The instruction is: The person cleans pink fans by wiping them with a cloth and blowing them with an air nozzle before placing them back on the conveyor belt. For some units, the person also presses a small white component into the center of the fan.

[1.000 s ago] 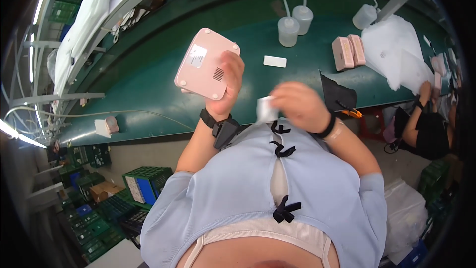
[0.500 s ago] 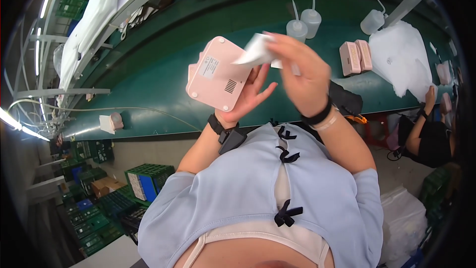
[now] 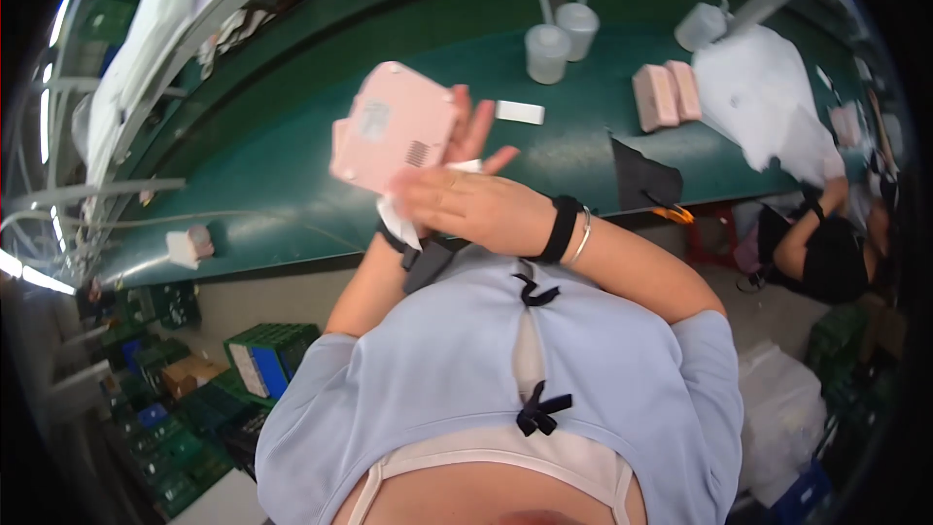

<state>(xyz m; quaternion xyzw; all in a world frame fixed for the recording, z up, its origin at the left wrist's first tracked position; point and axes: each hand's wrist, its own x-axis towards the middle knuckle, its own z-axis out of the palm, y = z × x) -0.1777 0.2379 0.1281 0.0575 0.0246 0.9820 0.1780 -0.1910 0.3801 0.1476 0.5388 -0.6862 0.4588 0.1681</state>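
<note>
Pink device (image 3: 397, 124) raised over the green bench (image 3: 277, 185), supported on the left hand (image 3: 468, 140), fingers spread wide, white wipe (image 3: 397, 221) held under the right hand (image 3: 476, 206), fingers nearly straight, at the device's lower edge.

A pale pink device (image 3: 397, 122), flat and nearly square with rounded corners, stands tilted above the tabletop (image 3: 282, 209), its underside toward the viewer. Small round feet mark the corners; a whitish label (image 3: 373, 121), its print blurred, sits left of centre, and a dark striped patch (image 3: 417, 153) lies near the lower right. A further pink part projects behind the left edge. A thin, crumpled white cloth (image 3: 399, 221) hangs at the lower edge, beneath the right hand's (image 3: 476, 206) fingers.
</note>
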